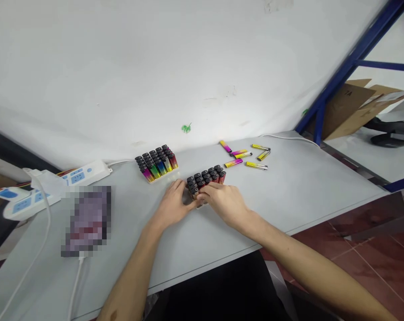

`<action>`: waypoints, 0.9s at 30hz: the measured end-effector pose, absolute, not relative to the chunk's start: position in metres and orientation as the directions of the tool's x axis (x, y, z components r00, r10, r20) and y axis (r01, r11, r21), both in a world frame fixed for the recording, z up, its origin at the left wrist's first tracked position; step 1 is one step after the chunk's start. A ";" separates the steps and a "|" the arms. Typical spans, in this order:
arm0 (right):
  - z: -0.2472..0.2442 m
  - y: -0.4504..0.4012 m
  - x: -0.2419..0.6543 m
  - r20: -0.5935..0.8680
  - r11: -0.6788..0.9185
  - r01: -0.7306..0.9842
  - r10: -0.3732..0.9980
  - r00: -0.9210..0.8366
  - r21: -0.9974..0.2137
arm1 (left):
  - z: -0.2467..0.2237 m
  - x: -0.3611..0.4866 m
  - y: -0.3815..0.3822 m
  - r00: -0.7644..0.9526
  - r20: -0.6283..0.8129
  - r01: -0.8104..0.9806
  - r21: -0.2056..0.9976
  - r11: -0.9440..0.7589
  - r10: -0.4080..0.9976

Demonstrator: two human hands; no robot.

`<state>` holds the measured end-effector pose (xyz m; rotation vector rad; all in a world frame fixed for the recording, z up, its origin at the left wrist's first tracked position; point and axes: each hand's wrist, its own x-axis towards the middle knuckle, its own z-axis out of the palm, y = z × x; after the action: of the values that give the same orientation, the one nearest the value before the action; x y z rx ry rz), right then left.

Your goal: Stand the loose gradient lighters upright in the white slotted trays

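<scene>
In the head view, a tray of cigarette lighters (207, 175) stands upright in front of me, packed in rows with black tops and some red bodies showing. My left hand (173, 203) grips the tray's left end, thumb along the near side and fingers behind. My right hand (224, 200) is closed at the near row, its fingertips pinched on a lighter there that they mostly hide. Farther back on the left is a second lighter tray (157, 164), with purple, green, blue, yellow and red lighters. Several loose yellow and pink lighters (233, 163) lie flat beyond my right hand.
White power strips (78, 176) with plugs and cables run along the table's left back. A blurred-out purplish object (88, 220) with a white cable lies at left. A wall closes off the back; a blue metal frame (349, 58) and cardboard boxes (349, 104) stand at right.
</scene>
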<state>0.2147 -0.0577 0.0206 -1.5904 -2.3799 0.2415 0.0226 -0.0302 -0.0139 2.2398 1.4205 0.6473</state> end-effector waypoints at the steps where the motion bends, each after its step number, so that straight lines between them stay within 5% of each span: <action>1: 0.016 -0.056 0.216 0.147 0.390 0.866 0.920 -0.362 -0.311 | -0.014 0.023 -0.030 0.374 0.167 0.724 0.561 -0.400 0.912; 14: -0.012 -0.071 0.215 0.303 0.439 0.813 0.891 -0.338 -0.384 | -0.012 0.030 -0.036 0.359 0.165 0.710 0.591 -0.384 0.919; 18: -0.002 -0.072 0.211 0.476 0.626 0.726 0.750 -0.460 -0.286 | -0.015 0.027 -0.034 0.391 0.151 0.711 0.578 -0.402 0.908; 23: 0.006 -0.067 0.195 0.475 0.677 0.724 0.685 -0.553 -0.134 | -0.019 0.024 -0.032 0.390 0.157 0.728 0.551 -0.408 0.907; 27: 0.009 -0.065 0.194 0.435 0.607 0.742 0.772 -0.464 -0.284 | -0.020 0.024 -0.030 0.405 0.156 0.712 0.564 -0.418 0.901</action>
<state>0.1942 -0.0647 0.0088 -1.1938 -2.3057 0.0733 0.0242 -0.0302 -0.0202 2.2565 1.3822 0.6251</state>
